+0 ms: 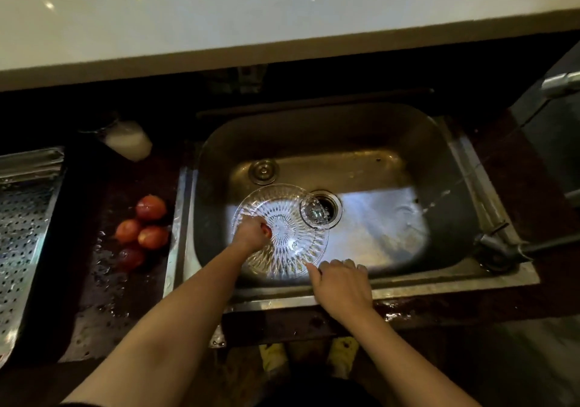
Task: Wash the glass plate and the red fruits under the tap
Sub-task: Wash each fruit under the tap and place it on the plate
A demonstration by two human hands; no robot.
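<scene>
Two hands were at the sink, both low and close together.

- Left hand: fingers curled tight round one red fruit, only a sliver of red showing, held over the middle of the glass plate.
- Right hand: thumb on the plate's near rim, fingers curled. It appeared to grip that rim, though the underside was hidden.
- Plate sat tilted inside the sink between the hands, its far rim overlapping the drain.
- Right of the right hand, a thin stream of water ran down from the tap and struck the sink floor, apart from the plate.
- Left of the left hand, four more red fruits lay clustered on the wet bench, near the sink's edge. Further left was a perforated tray.

Risks, as judged:
- Wet glass held by one rim could slip and chip against the steel, more so if the left hand bore down.
- Neither plate nor fruit would get rinsed unless shifted rightward under the stream.
- Loose fruit on the slick bench could roll off if an elbow nudged it.
</scene>
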